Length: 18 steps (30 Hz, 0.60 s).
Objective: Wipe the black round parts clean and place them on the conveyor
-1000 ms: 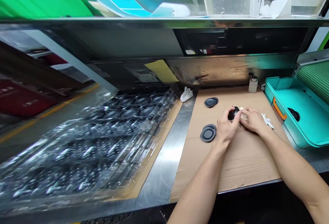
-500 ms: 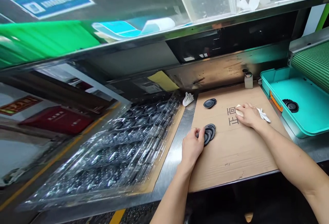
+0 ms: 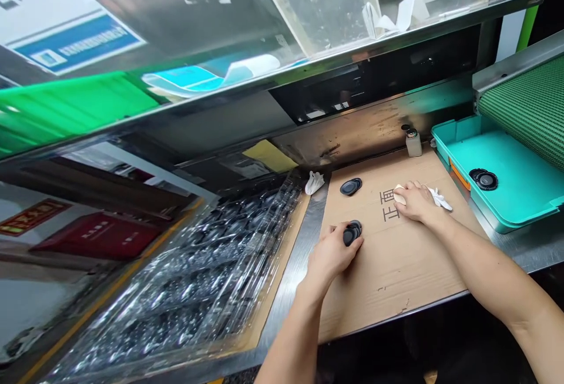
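Observation:
My left hand (image 3: 331, 253) is closed around a small group of black, round, rimmed parts (image 3: 352, 233) at the left side of a cardboard sheet (image 3: 388, 269). Thumb and fingers press on the parts' edges from either side. On the right, my right hand (image 3: 415, 201) rests on the cardboard with its fingers curled over a white cloth (image 3: 440, 200), which sticks out on both sides of the hand. Farther back lie more overlapping black round parts (image 3: 351, 186), touched by neither hand.
Left of the cardboard are clear plastic trays (image 3: 189, 278) filled with black parts. A teal bin (image 3: 524, 196) at right holds a few black round parts, beside a green conveyor belt (image 3: 529, 102). A small bottle (image 3: 413, 143) and a crumpled white cloth (image 3: 314, 183) stand near the back.
My left hand has closed farther around the black parts, which were fanned out and now sit bunched together. My right hand stays on the cloth. The whole view has shifted slightly.

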Each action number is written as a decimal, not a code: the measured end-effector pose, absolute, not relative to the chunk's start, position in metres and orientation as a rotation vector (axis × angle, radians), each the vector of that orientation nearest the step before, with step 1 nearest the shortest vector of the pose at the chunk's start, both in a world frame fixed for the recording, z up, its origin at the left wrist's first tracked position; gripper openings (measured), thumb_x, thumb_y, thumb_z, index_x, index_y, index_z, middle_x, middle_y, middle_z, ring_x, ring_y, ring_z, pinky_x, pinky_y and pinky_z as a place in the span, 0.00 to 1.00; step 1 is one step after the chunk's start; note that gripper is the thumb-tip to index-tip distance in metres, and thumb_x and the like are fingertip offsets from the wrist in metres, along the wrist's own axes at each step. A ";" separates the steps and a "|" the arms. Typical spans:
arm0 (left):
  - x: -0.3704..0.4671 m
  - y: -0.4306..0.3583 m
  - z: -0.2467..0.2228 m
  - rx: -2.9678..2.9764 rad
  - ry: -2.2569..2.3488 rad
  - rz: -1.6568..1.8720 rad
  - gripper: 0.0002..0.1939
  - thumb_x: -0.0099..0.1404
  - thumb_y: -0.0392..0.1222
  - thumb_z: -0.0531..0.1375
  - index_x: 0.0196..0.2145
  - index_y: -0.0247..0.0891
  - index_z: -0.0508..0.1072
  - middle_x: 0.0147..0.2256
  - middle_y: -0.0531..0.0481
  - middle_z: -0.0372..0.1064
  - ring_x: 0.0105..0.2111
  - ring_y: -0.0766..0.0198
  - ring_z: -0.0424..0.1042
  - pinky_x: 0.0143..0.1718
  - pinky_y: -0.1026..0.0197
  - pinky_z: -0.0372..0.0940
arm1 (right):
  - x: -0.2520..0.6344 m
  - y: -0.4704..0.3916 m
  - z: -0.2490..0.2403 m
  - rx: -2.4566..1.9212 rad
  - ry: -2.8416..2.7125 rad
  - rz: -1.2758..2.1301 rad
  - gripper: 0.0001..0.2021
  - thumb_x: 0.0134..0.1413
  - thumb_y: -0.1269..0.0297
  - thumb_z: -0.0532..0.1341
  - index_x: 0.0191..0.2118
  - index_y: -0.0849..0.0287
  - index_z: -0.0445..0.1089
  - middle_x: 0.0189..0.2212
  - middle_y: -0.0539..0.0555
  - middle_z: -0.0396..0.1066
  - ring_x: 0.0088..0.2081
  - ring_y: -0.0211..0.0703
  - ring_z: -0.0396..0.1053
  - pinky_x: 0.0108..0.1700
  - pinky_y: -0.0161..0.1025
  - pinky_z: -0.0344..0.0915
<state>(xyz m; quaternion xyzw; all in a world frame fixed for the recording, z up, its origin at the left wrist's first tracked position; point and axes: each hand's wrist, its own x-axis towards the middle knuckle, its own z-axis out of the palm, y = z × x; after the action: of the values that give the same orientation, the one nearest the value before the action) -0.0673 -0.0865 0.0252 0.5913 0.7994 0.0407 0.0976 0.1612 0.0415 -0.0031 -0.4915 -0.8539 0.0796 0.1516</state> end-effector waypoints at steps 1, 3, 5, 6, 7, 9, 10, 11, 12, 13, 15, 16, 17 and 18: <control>-0.073 -0.084 0.026 1.769 2.345 0.126 0.29 0.64 0.55 0.57 0.60 0.43 0.68 0.57 0.38 0.66 0.51 0.44 0.73 0.51 0.48 0.66 | 0.161 0.042 -0.004 -1.407 -2.449 0.235 0.17 0.64 0.54 0.57 0.54 0.50 0.72 0.49 0.60 0.68 0.53 0.55 0.63 0.52 0.47 0.61; -0.087 -0.079 0.029 1.837 2.285 0.137 0.29 0.62 0.49 0.59 0.60 0.42 0.68 0.57 0.39 0.65 0.52 0.47 0.73 0.55 0.50 0.65 | 0.161 0.042 -0.004 -1.398 -2.447 0.243 0.16 0.63 0.54 0.57 0.53 0.50 0.73 0.49 0.59 0.68 0.53 0.54 0.63 0.52 0.47 0.61; -0.096 -0.070 0.031 1.914 2.200 0.128 0.31 0.59 0.46 0.61 0.61 0.42 0.68 0.58 0.39 0.65 0.54 0.47 0.71 0.58 0.50 0.63 | 0.161 0.042 -0.004 -1.397 -2.444 0.250 0.16 0.63 0.55 0.57 0.52 0.50 0.73 0.49 0.59 0.68 0.52 0.54 0.63 0.51 0.47 0.61; -0.099 -0.066 0.031 1.938 2.153 0.115 0.34 0.57 0.45 0.62 0.62 0.42 0.67 0.58 0.40 0.65 0.55 0.47 0.70 0.59 0.50 0.62 | 0.161 0.041 -0.004 -1.399 -2.442 0.252 0.16 0.63 0.55 0.57 0.52 0.51 0.73 0.49 0.59 0.68 0.53 0.54 0.63 0.52 0.47 0.61; -0.099 -0.061 0.031 1.949 2.108 0.094 0.37 0.56 0.46 0.63 0.63 0.43 0.66 0.59 0.40 0.65 0.57 0.47 0.69 0.60 0.51 0.62 | 0.161 0.041 -0.004 -1.403 -2.441 0.256 0.16 0.63 0.55 0.57 0.53 0.51 0.73 0.49 0.60 0.68 0.53 0.54 0.63 0.52 0.47 0.61; -0.097 -0.051 0.031 1.956 2.044 0.052 0.40 0.54 0.49 0.64 0.64 0.44 0.65 0.60 0.40 0.65 0.60 0.46 0.67 0.61 0.50 0.61 | 0.161 0.041 -0.004 -1.408 -2.439 0.264 0.17 0.63 0.55 0.57 0.55 0.50 0.72 0.49 0.60 0.68 0.53 0.54 0.63 0.53 0.47 0.60; -0.095 -0.047 0.030 1.968 2.024 0.041 0.38 0.55 0.50 0.63 0.63 0.44 0.67 0.60 0.40 0.66 0.60 0.46 0.66 0.62 0.50 0.60 | 0.161 0.041 -0.004 -1.407 -2.441 0.264 0.17 0.63 0.55 0.57 0.55 0.50 0.72 0.49 0.60 0.68 0.54 0.54 0.63 0.53 0.48 0.60; -0.093 -0.045 0.030 1.993 2.007 0.044 0.35 0.56 0.50 0.62 0.61 0.43 0.70 0.59 0.40 0.67 0.60 0.47 0.66 0.62 0.50 0.59 | 0.161 0.041 -0.004 -1.404 -2.442 0.262 0.17 0.63 0.55 0.57 0.55 0.50 0.72 0.49 0.60 0.68 0.54 0.54 0.63 0.53 0.48 0.61; -0.092 -0.044 0.029 2.028 1.989 0.057 0.31 0.58 0.51 0.60 0.58 0.42 0.72 0.57 0.40 0.68 0.59 0.47 0.67 0.63 0.50 0.59 | 0.161 0.041 -0.003 -1.402 -2.444 0.259 0.17 0.64 0.55 0.57 0.55 0.50 0.72 0.49 0.60 0.68 0.54 0.54 0.63 0.53 0.48 0.61; -0.092 -0.046 0.029 2.066 1.967 0.078 0.28 0.59 0.51 0.58 0.55 0.41 0.74 0.56 0.41 0.69 0.58 0.48 0.68 0.63 0.50 0.59 | 0.160 0.041 -0.003 -1.401 -2.444 0.257 0.17 0.64 0.55 0.57 0.55 0.50 0.72 0.49 0.60 0.68 0.54 0.55 0.63 0.53 0.48 0.61; -0.096 -0.055 0.027 2.124 1.914 0.118 0.25 0.59 0.52 0.57 0.51 0.41 0.76 0.53 0.41 0.72 0.56 0.49 0.70 0.62 0.50 0.60 | 0.160 0.040 -0.003 -1.400 -2.439 0.252 0.17 0.64 0.55 0.57 0.54 0.51 0.72 0.49 0.59 0.68 0.54 0.54 0.63 0.53 0.48 0.62; -0.101 -0.062 0.026 2.140 1.883 0.129 0.24 0.59 0.54 0.57 0.50 0.43 0.77 0.53 0.42 0.72 0.55 0.49 0.71 0.61 0.51 0.62 | 0.159 0.040 -0.004 -1.398 -2.437 0.254 0.17 0.63 0.56 0.57 0.54 0.51 0.72 0.49 0.59 0.68 0.53 0.54 0.63 0.53 0.48 0.62; -0.108 -0.070 0.024 2.146 1.856 0.134 0.23 0.59 0.55 0.57 0.49 0.45 0.77 0.53 0.44 0.73 0.55 0.49 0.71 0.61 0.51 0.63 | 0.159 0.040 -0.005 -1.394 -2.435 0.255 0.16 0.63 0.56 0.57 0.53 0.52 0.73 0.49 0.59 0.68 0.53 0.54 0.63 0.53 0.48 0.62; -0.117 -0.077 0.021 2.150 1.825 0.127 0.23 0.60 0.56 0.57 0.49 0.47 0.77 0.53 0.45 0.73 0.55 0.49 0.71 0.60 0.51 0.63 | 0.158 0.040 -0.006 -1.389 -2.434 0.258 0.16 0.63 0.56 0.57 0.52 0.52 0.73 0.48 0.59 0.68 0.53 0.54 0.63 0.52 0.49 0.63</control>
<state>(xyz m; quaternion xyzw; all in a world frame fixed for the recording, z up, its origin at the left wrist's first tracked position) -0.1165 -0.0773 0.0212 0.7519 0.6384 0.0444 0.1585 0.1579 0.0398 -0.0059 -0.4871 -0.8532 0.0906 0.1630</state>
